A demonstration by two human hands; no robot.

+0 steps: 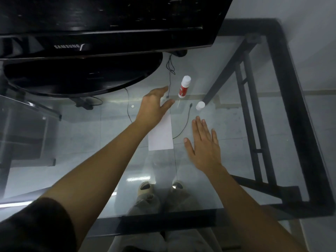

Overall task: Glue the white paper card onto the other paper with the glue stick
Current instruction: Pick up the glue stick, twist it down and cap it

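Both hands empty: L hand spread, reaching twd glue stick lying far on glass counter, cap off just right. Card nr me, partly under L wrist. R hand flat, open. Stick light, slick, rolls; I'd take mid-barrel. Card thin, floppy.

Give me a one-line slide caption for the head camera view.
Left hand reaches toward the glue stick over a white paper on a glass table; right hand open.
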